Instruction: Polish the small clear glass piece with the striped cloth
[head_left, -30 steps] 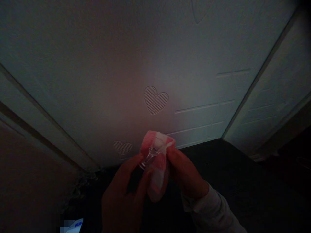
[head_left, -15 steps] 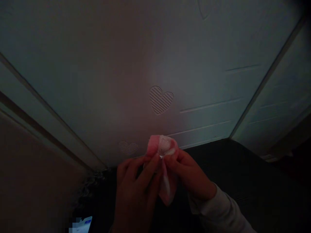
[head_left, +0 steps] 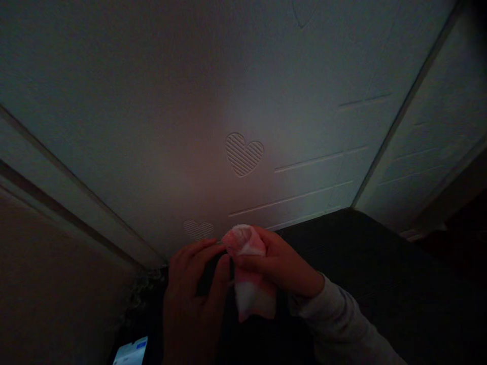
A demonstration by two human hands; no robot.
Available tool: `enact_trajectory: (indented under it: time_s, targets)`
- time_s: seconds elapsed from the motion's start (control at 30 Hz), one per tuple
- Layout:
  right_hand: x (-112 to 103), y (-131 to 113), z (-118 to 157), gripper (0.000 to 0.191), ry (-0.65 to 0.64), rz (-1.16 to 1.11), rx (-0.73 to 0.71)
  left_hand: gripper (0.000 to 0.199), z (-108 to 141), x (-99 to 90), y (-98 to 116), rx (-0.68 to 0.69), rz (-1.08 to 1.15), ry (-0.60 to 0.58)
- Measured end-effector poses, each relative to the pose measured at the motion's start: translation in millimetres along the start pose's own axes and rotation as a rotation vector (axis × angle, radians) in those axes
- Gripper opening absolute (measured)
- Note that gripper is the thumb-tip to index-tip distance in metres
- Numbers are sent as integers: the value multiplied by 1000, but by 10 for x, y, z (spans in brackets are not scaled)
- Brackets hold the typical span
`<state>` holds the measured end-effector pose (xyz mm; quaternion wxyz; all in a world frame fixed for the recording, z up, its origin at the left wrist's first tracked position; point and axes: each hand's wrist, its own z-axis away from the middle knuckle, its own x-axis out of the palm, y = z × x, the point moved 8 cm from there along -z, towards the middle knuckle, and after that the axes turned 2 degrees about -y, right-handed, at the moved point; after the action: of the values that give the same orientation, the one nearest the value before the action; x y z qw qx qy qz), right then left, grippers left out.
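Observation:
A soft, fuzzy pink and white cloth (head_left: 249, 299) is bunched at its top and hangs down below. My right hand (head_left: 279, 261) is closed around its upper part, thumb across the front. Beside it on the left is my left hand (head_left: 198, 279), its thumb and fingers apart. Those fingertips come right up to the cloth's left edge; whether they touch it is hard to tell in the dim light. Some of the cloth is hidden behind my right hand's fingers.
A dark surface (head_left: 342, 253) lies under my hands. Behind it rises a pale panel (head_left: 171, 126) with embossed hearts and lines. A lit phone (head_left: 131, 352) lies at the lower left, near ruffled dark edging (head_left: 139, 291).
My left hand has moved left off the cloth and its fingers have spread. My right hand has gathered the cloth's top, which was spread wider between both hands, and shifted slightly left.

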<state>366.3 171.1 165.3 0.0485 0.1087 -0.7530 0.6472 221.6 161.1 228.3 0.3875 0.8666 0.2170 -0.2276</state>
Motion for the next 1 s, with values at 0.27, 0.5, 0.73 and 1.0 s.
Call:
enact_trajectory:
  time_s: [0.27,0.5,0.73,1.0]
  targets:
    - [68,-95,16,27,-35,362,-66,26,0,20,-59,-55,11,-103]
    - [172,-196,98,21,-117,532,-157,30,6,-4,-190,-132,28,-125]
    - [220,-339,136,23,-120,599,-281,32,-32,12,-275,-184,117,-149]
    - [311,-252,138,15,-199,732,-253,28,-23,70,-97,-93,105,-133]
